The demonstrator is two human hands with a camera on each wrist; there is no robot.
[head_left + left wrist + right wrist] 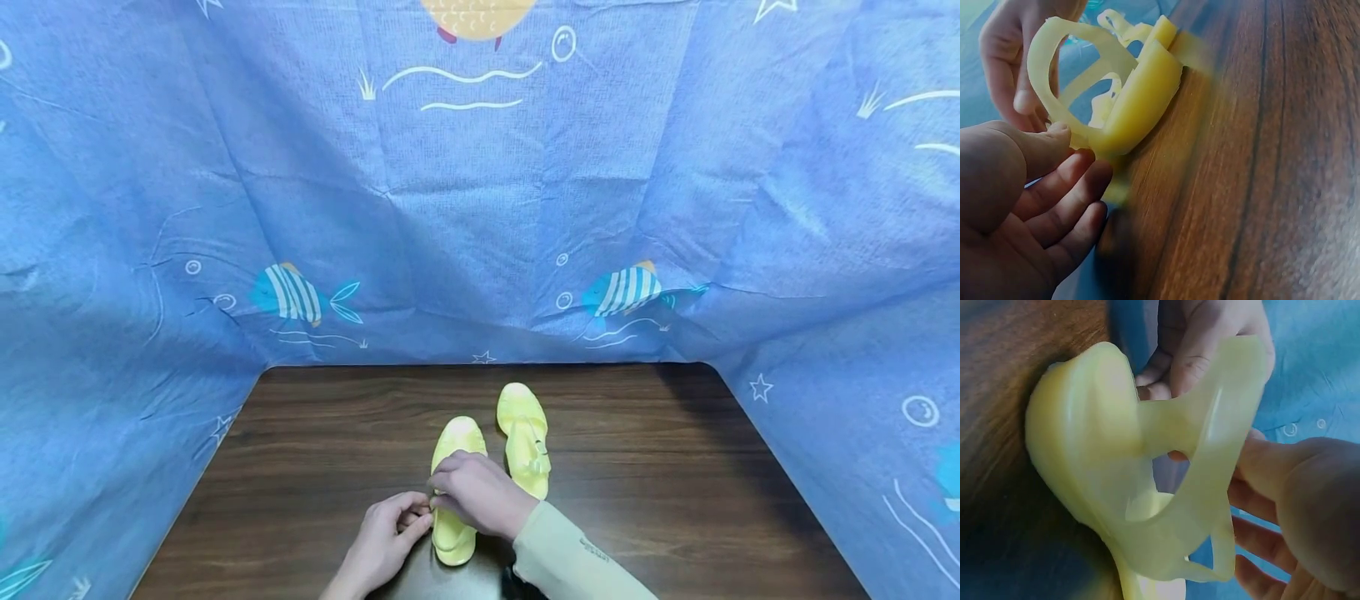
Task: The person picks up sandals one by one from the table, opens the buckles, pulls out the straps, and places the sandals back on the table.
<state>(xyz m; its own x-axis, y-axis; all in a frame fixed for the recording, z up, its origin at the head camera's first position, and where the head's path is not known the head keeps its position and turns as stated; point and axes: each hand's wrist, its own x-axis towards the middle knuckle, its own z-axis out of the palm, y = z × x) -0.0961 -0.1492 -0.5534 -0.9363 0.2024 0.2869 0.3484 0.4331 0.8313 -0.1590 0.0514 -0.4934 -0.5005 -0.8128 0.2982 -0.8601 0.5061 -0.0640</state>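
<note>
A yellow sandal [459,435] of soft, translucent material lies on the table, toe pointing away. My left hand [386,533] is at its left side; in the left wrist view, thumb and index finger pinch the strap [1082,134] low beside the sole, the other fingers loosely bent. Across the sandal from the right comes my right hand [483,492], covering its middle. Thumb and fingertips of that hand pinch the strap near the left fingertips. In the right wrist view the strap loop [1210,456] stands up above the rounded heel [1072,431].
A matching yellow sandal [520,408] lies just right and farther back, with a strap at its right side. The dark wooden table [675,500] is bordered by a blue fish-print cloth [465,225] behind and at both sides. A dark object sits under the right sleeve [577,550].
</note>
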